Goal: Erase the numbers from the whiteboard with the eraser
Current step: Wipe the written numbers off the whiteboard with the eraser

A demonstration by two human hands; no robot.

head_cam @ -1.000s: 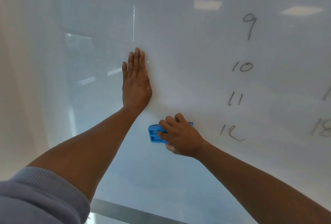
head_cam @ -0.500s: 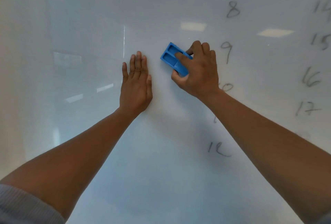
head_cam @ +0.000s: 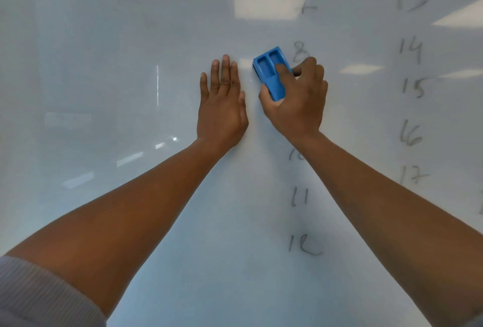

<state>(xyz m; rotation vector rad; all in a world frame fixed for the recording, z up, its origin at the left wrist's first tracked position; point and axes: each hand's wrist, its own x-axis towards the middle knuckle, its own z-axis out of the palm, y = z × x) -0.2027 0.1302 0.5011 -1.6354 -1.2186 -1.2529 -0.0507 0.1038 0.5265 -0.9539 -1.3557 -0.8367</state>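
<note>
One blue plastic eraser point(head_cam: 271, 73) sits against the glossy whiteboard point(head_cam: 104, 65) beside the handwritten 8 point(head_cam: 300, 51), gripped by the right hand point(head_cam: 295, 99); left hand point(head_cam: 222, 107) presses flat, fingers straight. Ten handwritten numbers are legible.

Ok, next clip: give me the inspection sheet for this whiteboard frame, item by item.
Surface: glossy white whiteboard, left part bare, ceiling lights reflected in it.
Job's things: blue plastic block eraser beside the handwritten 8; handwritten numbers 11, 12 and 13 to 17 unerased; a digit near the top is only partly legible.
Clutter: nothing seen.
Grippers: left hand flat on the board, fingers straight; right hand grips the eraser.
Cables: nothing seen.
Surroundings: grey ribbed sleeve at lower left; nothing beyond the board visible.
</note>
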